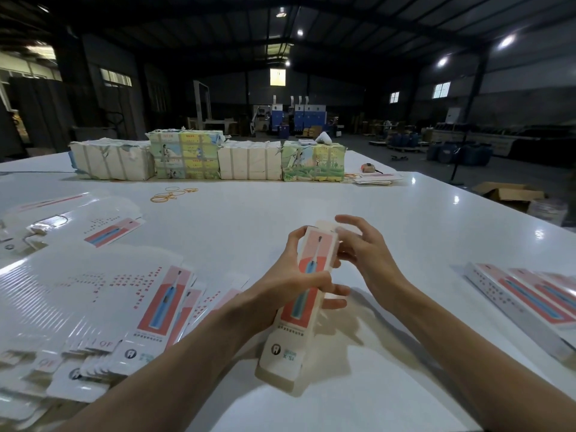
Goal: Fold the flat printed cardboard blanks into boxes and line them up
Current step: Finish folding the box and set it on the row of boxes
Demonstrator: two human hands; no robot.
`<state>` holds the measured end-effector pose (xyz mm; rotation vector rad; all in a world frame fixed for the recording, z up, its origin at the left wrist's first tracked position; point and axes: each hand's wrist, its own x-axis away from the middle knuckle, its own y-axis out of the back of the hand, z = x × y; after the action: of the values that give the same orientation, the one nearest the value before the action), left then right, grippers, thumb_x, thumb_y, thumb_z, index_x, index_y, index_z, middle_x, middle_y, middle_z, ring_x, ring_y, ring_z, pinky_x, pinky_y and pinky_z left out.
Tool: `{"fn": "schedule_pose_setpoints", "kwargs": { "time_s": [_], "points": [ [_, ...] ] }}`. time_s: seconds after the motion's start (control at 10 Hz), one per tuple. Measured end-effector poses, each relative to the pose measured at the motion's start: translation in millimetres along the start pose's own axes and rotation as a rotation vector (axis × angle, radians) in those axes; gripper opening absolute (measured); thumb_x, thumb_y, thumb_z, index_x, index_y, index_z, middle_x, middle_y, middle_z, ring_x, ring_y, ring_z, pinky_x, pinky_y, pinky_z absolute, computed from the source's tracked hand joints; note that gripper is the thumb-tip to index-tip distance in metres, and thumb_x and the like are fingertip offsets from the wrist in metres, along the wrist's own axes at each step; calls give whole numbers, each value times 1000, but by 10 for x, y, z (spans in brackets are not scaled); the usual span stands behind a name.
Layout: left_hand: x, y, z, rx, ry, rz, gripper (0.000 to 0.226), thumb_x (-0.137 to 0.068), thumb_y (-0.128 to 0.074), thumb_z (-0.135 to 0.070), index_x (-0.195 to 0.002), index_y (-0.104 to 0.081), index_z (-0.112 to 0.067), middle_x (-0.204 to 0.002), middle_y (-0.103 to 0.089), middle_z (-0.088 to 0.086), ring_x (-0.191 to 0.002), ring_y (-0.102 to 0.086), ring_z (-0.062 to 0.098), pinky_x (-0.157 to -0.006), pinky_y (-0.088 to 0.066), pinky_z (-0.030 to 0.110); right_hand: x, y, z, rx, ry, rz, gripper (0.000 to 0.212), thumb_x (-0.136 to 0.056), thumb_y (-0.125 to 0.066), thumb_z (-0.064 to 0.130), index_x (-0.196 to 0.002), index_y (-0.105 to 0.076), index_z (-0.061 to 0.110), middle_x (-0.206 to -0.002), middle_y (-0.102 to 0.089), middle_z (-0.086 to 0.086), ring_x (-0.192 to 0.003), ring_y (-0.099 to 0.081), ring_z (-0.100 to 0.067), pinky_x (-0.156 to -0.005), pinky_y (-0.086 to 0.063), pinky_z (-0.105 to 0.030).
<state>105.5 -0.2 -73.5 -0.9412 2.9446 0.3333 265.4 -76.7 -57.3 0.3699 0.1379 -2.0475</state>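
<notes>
A long slim cardboard box (294,325) printed with a blue toothbrush on red and pink is held up over the white table (280,213), its near end pointing toward me. My left hand (296,275) grips the box around its middle. My right hand (361,247) is at the box's far end, fingers curled on the top flap. Flat printed blanks (93,300) lie fanned in a pile at the left. Folded boxes (526,297) lie side by side at the right edge.
Several wrapped paper bundles (205,157) stand in a row across the far side of the table. Rubber bands (171,193) lie in front of them. More blanks (71,222) are at the far left. A small stack of blanks (377,179) sits far right.
</notes>
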Motion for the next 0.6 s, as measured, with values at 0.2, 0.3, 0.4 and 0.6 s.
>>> {"fn": "schedule_pose_setpoints", "kwargs": {
  "time_s": [0.2,0.3,0.4,0.6],
  "points": [
    [68,-51,-29,30,-67,-12,103,-74,-83,-22,-157,-23,-36,-116,-62,-10,-83,-74,-2,-65,-57,16,-1,47,37,105,205,14,22,-105,-58,4,-114,-75,14,-108,-78,6,-101,-77,-23,-79,-65,-34],
    [107,-47,-62,33,-77,-10,101,-74,-82,-20,-154,-24,-38,-117,-62,-9,-83,-74,-3,-64,-57,15,14,57,91,-52,131,94,23,-107,-55,7,-116,-75,8,-115,-77,-5,-106,-76,-29,-83,-64,-39],
    [140,-48,-104,5,-97,-28,92,-74,-82,-20,-144,-27,-45,-115,-62,-11,-83,-73,-5,-64,-57,14,5,88,178,-194,7,96,26,-107,-57,20,-115,-78,6,-115,-77,-13,-107,-75,-33,-80,-63,-38],
    [157,-42,-95,-71,-109,-48,86,-88,-79,-2,-136,-25,-48,-115,-61,-7,-82,-73,-5,-62,-56,14,-32,125,156,-301,-130,144,18,-100,-66,10,-105,-83,6,-114,-78,-16,-105,-76,-32,-76,-63,-37]
  ]
}}
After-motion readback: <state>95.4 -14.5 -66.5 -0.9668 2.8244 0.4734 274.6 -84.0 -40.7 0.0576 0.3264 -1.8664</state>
